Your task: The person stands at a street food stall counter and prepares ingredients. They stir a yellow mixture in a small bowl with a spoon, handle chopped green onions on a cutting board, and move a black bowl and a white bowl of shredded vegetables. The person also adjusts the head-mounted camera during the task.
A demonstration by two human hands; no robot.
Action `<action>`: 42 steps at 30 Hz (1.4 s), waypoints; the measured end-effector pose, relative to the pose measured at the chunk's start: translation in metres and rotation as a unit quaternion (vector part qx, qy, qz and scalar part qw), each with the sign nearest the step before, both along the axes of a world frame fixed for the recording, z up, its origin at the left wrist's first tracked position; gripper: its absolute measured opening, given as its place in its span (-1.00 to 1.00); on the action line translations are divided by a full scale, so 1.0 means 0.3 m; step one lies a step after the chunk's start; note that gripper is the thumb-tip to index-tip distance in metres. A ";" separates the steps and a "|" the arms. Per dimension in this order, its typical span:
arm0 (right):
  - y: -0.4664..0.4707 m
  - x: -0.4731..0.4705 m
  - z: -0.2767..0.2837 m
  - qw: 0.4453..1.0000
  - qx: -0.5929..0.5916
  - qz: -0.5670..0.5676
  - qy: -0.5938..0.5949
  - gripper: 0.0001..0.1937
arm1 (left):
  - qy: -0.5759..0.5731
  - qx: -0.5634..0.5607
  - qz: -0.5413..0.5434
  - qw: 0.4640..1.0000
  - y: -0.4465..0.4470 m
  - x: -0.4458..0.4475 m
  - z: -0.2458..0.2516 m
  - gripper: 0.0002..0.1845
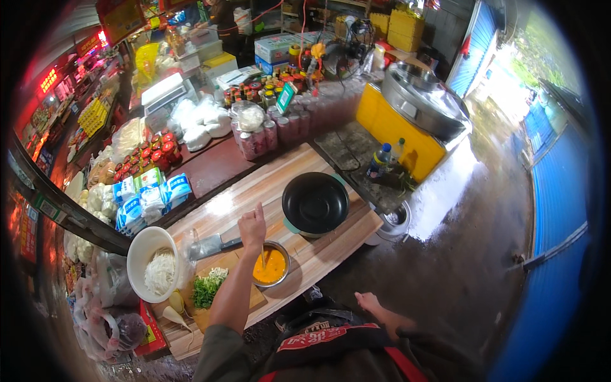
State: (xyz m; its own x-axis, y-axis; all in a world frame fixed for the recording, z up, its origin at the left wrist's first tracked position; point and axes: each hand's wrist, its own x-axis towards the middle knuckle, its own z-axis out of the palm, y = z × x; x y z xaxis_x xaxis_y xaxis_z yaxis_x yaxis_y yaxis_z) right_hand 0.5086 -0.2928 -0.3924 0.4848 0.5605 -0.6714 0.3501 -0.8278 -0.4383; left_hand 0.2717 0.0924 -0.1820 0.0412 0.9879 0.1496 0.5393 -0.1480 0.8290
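My left hand [252,228] is a fist above the rim of a metal bowl [288,273] of beaten egg [270,268], shut on light-coloured chopsticks [263,258] that dip into it. My right hand [367,302] hangs beside my apron, fingers curled, with nothing visible in it. Beyond the egg stands a black pot [315,202] with a pale green outer rim. A cleaver [206,247] lies left of my left hand. Chopped greens [207,289] sit on a small cutting board [258,297], partly hidden by my forearm. White shreds [160,271] fill part of a white plastic bowl [138,289].
Pale root vegetables [174,315] lie at the near left of the wooden tabletop [305,262]. Packaged goods [152,196], jars [152,155] and shrink-wrapped cans [258,142] line the counter behind. Bottles [379,160] stand near a yellow box [396,129] bearing a large steel vessel [422,102]. The floor [444,267] looks wet.
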 end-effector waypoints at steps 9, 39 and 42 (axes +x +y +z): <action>0.617 -0.185 0.617 0.893 0.388 -0.070 0.219 -0.65 | -0.014 0.033 -0.012 0.999 -0.059 -0.040 0.075 -0.47; 0.755 -0.518 1.154 0.760 0.337 0.099 0.547 -0.29 | -0.038 0.240 -0.020 0.970 -0.107 -0.275 0.478 -0.52; 0.828 -0.553 1.147 0.768 0.318 0.029 0.556 -0.32 | -0.064 0.221 -0.009 0.973 -0.165 -0.256 0.415 -0.53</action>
State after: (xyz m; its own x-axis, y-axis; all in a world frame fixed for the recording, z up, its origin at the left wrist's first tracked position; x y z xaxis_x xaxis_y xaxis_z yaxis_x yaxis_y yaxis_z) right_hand 0.3426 -0.0443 -0.0484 -0.2285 0.9450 -0.2342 -0.5041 -0.3206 -0.8019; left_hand 0.1949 0.0430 -0.0574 0.0105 0.8250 0.5651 0.4307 -0.5137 0.7420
